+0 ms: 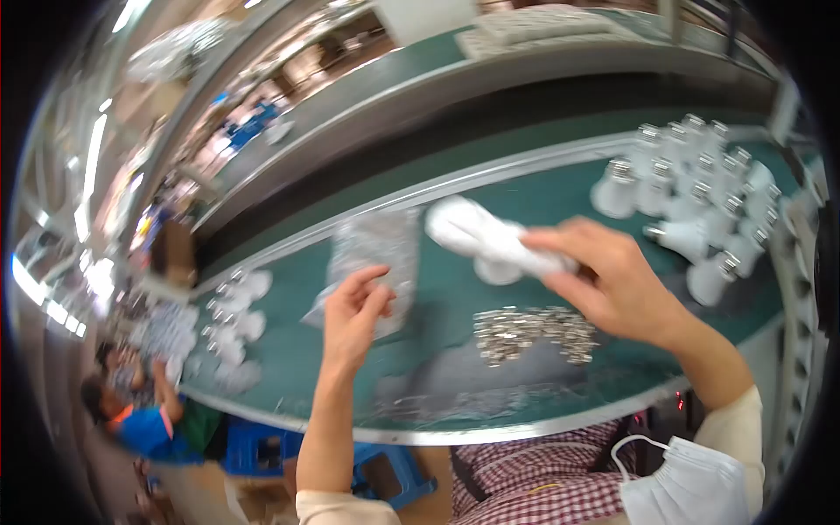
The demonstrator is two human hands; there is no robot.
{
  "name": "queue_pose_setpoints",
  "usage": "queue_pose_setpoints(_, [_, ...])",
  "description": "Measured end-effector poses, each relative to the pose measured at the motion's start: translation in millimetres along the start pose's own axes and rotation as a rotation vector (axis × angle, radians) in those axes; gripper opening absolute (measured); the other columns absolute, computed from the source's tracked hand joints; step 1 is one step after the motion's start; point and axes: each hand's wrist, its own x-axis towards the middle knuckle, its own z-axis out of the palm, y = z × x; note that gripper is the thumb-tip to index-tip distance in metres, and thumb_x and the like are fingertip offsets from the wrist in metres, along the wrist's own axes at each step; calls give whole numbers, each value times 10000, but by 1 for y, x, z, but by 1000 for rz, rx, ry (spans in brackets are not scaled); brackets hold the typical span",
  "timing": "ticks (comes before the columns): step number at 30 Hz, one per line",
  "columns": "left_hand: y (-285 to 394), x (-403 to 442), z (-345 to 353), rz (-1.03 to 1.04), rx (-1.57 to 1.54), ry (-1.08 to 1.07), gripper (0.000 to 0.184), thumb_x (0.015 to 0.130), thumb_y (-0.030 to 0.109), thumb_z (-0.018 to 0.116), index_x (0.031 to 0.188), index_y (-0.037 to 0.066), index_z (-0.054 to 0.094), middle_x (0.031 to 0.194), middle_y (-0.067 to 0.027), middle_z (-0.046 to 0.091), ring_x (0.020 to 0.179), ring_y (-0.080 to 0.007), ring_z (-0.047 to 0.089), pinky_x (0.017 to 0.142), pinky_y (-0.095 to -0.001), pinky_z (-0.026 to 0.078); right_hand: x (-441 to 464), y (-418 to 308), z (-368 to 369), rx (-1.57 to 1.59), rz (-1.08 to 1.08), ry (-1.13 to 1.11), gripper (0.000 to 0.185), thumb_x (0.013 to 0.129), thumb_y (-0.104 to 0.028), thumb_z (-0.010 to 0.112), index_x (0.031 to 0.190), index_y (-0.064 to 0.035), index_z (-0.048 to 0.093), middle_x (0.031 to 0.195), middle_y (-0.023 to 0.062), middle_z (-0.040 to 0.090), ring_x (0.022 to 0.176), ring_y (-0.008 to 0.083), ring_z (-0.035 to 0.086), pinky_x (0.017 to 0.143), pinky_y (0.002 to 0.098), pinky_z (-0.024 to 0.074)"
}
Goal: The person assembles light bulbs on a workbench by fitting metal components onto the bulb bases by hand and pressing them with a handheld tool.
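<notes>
My right hand [604, 276] is closed around a white light bulb [468, 229], held above the green worktop and smeared by motion. A second white rounded shape [499, 269] shows just beneath it; whether the hand holds that too I cannot tell. Below lies a pile of small metal bulb caps [529, 334]. My left hand [353, 313] holds nothing, its fingers apart and loosely bent. It is over a clear plastic bag [372, 241] lying on the worktop; contact with the bag is unclear.
Many white bulbs with metal bases [700, 188] stand grouped at the right, one lying on its side. More bulbs [232, 319] lie at the left. A metal rail [490, 178] edges the green worktop [306, 367]. Another person [140, 424] sits at the far left.
</notes>
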Motion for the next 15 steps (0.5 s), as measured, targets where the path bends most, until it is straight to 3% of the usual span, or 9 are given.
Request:
queue_pose_setpoints(2, [-7,-1,-35,53,115,183,291,833,59,581,1112,-16,551,740,-41,589,613,-81,518,581,-220,429,-12,5,25,263,203,-210,380,772,-70,610,1149,-49,560,784,104,554,617,175,532,563,301,435])
queue_pose_setpoints(4, [-23,5,-79,48,282,468,320,812,94,614,1108,-11,549,709,-35,570,606,-87,515,577,-227,429,-13,10,42,584,591,-355,387,806,-41,571,1188,-24,509,774,69,528,565,108,473,485,252,398])
queue_pose_setpoints(5, [-35,10,-103,31,387,630,341,799,117,632,1105,-9,546,688,-26,557,613,-88,520,589,-234,435,-11,15,46,596,567,-379,387,806,-41,571,1188,-24,509,774,69,528,565,108,473,485,252,398])
queue_pose_setpoints(7, [-84,24,-175,30,542,859,443,759,153,670,1145,5,511,743,-49,577,630,-123,533,598,-262,442,-8,26,49,961,909,-229,402,835,-12,528,1228,-7,441,772,48,494,536,63,411,422,200,331])
queue_pose_setpoints(9, [-113,37,-227,-109,483,965,527,740,176,686,1189,3,469,762,-64,581,649,-138,544,597,-284,453,-8,32,44,988,948,-154,403,841,-3,515,1234,-1,423,768,50,488,535,56,398,413,192,310])
queue_pose_setpoints(11, [-124,53,-254,-283,345,1028,610,712,213,710,1218,9,438,792,-93,579,676,-164,549,607,-300,472,-5,36,42,1002,999,-54,404,847,5,502,1239,5,405,764,52,482,534,48,385,404,185,289])
queue_pose_setpoints(13, [-179,77,-314,-220,392,1072,574,740,209,698,1218,19,443,750,-93,528,542,-155,482,423,-313,407,-10,46,32,1061,1032,126,412,854,-1,497,1252,6,387,755,47,474,528,48,378,402,189,286])
queue_pose_setpoints(14, [-255,93,-403,-140,670,887,567,736,217,696,1224,47,463,813,-115,550,620,-205,518,496,-352,453,-12,52,27,1088,1022,159,423,856,0,492,1264,7,379,761,54,476,526,48,371,408,190,286])
queue_pose_setpoints(15, [-313,104,-467,174,1094,630,529,744,207,675,1228,96,493,868,-102,575,765,-235,546,613,-380,476,-13,58,22,1036,1061,253,448,854,2,496,1283,-1,369,755,58,474,524,51,368,407,194,285])
